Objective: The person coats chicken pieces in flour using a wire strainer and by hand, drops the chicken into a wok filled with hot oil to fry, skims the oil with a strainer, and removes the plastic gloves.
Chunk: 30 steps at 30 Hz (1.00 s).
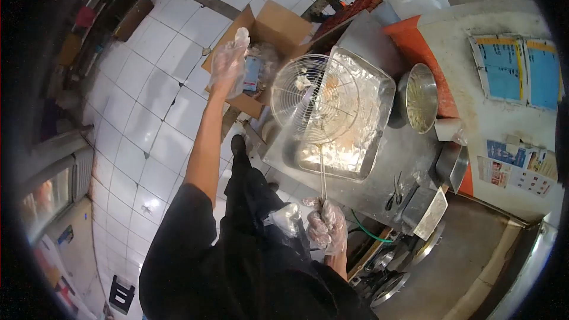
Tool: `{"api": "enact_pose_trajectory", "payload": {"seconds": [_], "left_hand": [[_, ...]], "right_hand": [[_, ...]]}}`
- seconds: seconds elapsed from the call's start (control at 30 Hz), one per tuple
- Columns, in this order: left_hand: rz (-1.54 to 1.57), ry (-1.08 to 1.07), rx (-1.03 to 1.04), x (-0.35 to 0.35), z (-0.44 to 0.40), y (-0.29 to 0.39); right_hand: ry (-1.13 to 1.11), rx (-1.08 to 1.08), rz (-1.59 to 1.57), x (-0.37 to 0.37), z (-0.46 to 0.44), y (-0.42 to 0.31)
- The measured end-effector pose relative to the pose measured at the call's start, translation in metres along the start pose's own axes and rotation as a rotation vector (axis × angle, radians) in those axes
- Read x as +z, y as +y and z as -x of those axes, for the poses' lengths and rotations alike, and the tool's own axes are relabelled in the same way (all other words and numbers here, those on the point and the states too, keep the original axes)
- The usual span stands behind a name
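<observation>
Nearest, the right hand [329, 227], in a clear plastic glove, is closed round the handle of a wire skimmer [315, 98], covering the handle's end. A crumpled whitish bundle [286, 219] lies beside it over the dark clothing; what it is cannot be made out. The skimmer's round spiral head hangs over a foil-lined tray [374, 99] on the metal bench [409, 148], and glare blurs whatever shows through the wires. A dark tool [393, 191], too small to identify, lies near the tray. Farther out, the gloved left hand [230, 62] is raised with fingers extended, how far apart unclear under the plastic, partly hiding a carton [281, 24] and a blue packet [251, 74] inside.
</observation>
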<state>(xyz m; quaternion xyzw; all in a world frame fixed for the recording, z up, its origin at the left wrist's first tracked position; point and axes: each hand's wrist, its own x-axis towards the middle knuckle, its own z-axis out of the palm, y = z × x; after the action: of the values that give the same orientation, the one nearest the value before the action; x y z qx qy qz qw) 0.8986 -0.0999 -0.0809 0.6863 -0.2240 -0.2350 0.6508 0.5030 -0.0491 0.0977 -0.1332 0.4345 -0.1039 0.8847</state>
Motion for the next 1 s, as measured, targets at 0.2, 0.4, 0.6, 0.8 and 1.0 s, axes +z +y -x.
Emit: {"api": "enact_pose_trajectory", "payload": {"seconds": [0.2, 0.4, 0.6, 0.8, 1.0], "left_hand": [[0.605, 0.178, -0.356, -0.023, 0.062, 0.005], [0.524, 0.538, -0.338, -0.069, 0.157, -0.028], [0.574, 0.901, -0.564, -0.148, 0.29, -0.069], [0.348, 1.213, -0.602, -0.174, 0.487, -0.107], [0.383, 1.534, -0.82, -0.156, 0.526, -0.084]], "right_hand": [[-0.289, -0.002, 0.065, 0.012, -0.036, -0.004], [0.03, -0.775, 1.856, 0.067, -0.187, -0.023], [-0.402, -0.787, 2.887, 0.122, -0.389, -0.076], [-0.379, 0.22, 3.625, 0.027, -0.49, -0.042], [0.181, 0.33, 3.12, 0.002, -0.532, -0.048]]}}
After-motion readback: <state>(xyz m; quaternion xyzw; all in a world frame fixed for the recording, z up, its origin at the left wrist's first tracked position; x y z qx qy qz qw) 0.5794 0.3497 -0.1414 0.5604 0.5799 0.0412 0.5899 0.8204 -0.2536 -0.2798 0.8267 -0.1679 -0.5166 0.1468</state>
